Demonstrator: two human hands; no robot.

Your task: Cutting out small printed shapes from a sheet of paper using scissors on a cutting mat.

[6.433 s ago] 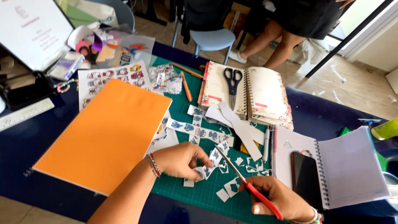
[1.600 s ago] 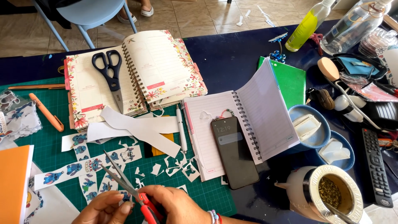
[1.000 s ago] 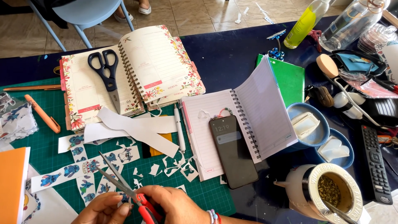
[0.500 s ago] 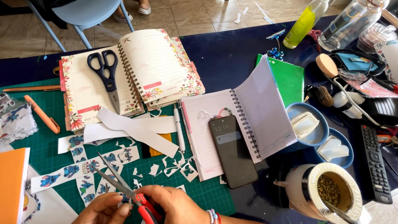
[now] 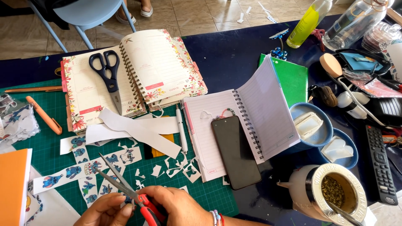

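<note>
**Cutting station, head view: surface, room, blind spots**

Dark blue table, green cutting mat over its left part. Tiled floor beyond the far edge; blue chair there, someone's sandalled feet just behind it.

On the mat: strips of cartoon stickers, white paper offcuts, small trimmings, orange pen. Open floral planner at the mat's far edge, black scissors lying on its left page. Right of the mat: open lined notebook with black phone on it, green book behind. Two blue bowls, remote control, bottles, gourd cup with metal straw. Orange book at left edge.

Right hand closed around handles of red scissors, blades parted, tips over the stickers. Left hand beside the blades, fingers curled; held scrap, if any, not discernible.

Both hands cut off by lower frame edge. Clutter at far right too tangled to sort out.
</note>
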